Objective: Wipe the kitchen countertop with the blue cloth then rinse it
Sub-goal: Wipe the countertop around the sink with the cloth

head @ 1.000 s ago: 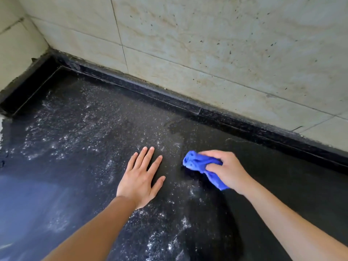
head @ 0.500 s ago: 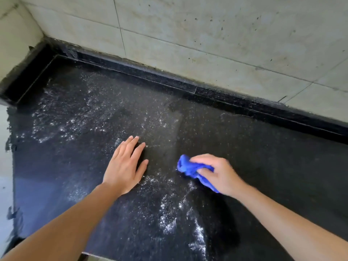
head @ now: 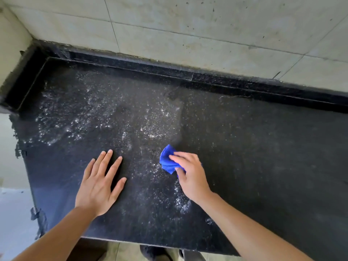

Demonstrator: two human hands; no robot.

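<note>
Black speckled stone tabletop (head: 263,147) in a corner, low black upstand (head: 226,81) along the back, pale tiled wall (head: 188,34) above with dark specks. The left half of the tabletop glistens with droplets and smeared water; the right half looks matte. Left hand (head: 99,185) lies flat on the stone, fingers straight and spread, grip wide, holding nothing. Right hand (head: 192,178) presses the cloth (head: 166,161) onto the tabletop near the middle, just right of the left hand; the grip is narrow, fingers and thumb curled over the bunched blue fabric, most of which sticks out ahead of the fingertips. Change against one second ago: both hands sit farther from the upstand and nearer the front edge, which now shows at the bottom of the view with floor (head: 122,251) below it. The cloth is at the right border of the wet patch, with fresh wet flecks trailing back along the right wrist. Judgement: a wiping stroke is being drawn toward the person. The wipe is mid-course, since much water remains on the left and back. Rinsing is not yet begun; no tap or sink is in view.
</note>
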